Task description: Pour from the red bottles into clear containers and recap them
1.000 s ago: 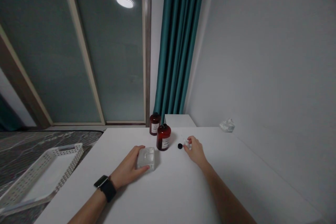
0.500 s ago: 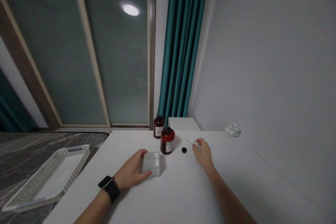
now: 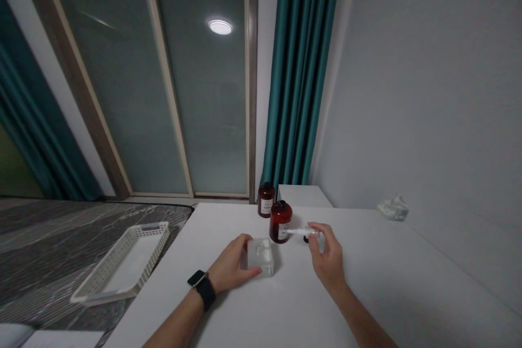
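My left hand (image 3: 234, 266) grips a clear, square glass container (image 3: 261, 257) on the white table, thumb on the near side and fingers at the far side. Between the thumb and fingers of my right hand (image 3: 328, 258) is a translucent dropper (image 3: 304, 231), its thin tip pointing left. That tip passes in front of a brown bottle (image 3: 280, 222) with a white label and dark top. Partly hidden behind the dropper, a small black cap (image 3: 305, 239) lies on the table. A second brown bottle (image 3: 266, 200) stands farther back.
A white perforated basket (image 3: 122, 261) sits to the left, below the table's edge. At the back right is a crumpled clear plastic bag (image 3: 393, 208). Behind the bottles stands a white box (image 3: 304, 196), with a teal curtain (image 3: 302, 76) beyond.
My right hand has lifted the dropper off the table area and brought it left, toward the glass container. My left hand keeps its hold. The whole view has shifted.
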`<state>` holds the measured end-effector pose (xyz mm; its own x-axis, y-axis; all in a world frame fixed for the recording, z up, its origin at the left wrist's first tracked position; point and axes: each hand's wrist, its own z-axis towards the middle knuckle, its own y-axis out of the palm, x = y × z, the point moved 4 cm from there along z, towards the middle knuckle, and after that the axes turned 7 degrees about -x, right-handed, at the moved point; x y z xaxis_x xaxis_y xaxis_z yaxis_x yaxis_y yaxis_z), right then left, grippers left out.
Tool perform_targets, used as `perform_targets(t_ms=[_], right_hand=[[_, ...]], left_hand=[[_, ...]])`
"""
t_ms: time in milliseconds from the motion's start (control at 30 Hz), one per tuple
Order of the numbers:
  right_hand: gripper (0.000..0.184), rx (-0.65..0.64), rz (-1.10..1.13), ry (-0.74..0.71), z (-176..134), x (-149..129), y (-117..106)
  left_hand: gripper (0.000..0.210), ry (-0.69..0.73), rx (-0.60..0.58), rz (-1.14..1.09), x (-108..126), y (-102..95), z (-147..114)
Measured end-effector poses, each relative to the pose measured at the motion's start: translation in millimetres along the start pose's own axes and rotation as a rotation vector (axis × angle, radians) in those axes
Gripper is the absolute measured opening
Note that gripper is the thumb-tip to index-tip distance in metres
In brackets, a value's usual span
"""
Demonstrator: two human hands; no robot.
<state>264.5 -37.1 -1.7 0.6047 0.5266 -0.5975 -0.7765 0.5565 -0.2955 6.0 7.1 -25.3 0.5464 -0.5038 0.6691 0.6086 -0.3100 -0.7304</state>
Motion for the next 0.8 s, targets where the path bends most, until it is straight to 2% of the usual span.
perform_targets(t_ms=[100, 200, 333, 500, 600, 700, 800], right_hand=[[0.018, -0.082, 0.038, -0.016, -5.1, -4.7, 12.9], [0.023, -0.066, 0.067, 0.054, -7.6, -0.1, 18.6], [0.019, -0.061, 0.110, 0.089, -0.4, 2.4, 20.7], [0.015, -0.093, 0.111, 0.025, 20.8, -15.7, 22.7], [0.015, -0.136, 0.099, -0.063, 30.8, -31.2, 26.4], [0.018, -0.197, 0.072, -0.172, 34.7, -42.3, 29.5], [0.024, -0.258, 0.064, -0.212, 33.2, -45.3, 31.2]], left_hand=[[0.051, 0.000, -0.007, -0.014, 1.6, 1.8, 0.3], [0.053, 0.008, -0.009, -0.016, 1.4, 3.8, 0.5], [0.055, 0.001, -0.005, -0.009, -1.0, 6.2, 0.4], [0.056, 0.003, 0.002, 0.004, -2.3, 7.8, 0.1], [0.055, 0.013, 0.003, -0.001, -1.8, 8.3, 0.2], [0.056, 0.018, 0.010, -0.004, -0.5, 8.1, 0.5], [0.056, 0.018, 0.013, -0.004, 1.1, 7.8, 0.6]])
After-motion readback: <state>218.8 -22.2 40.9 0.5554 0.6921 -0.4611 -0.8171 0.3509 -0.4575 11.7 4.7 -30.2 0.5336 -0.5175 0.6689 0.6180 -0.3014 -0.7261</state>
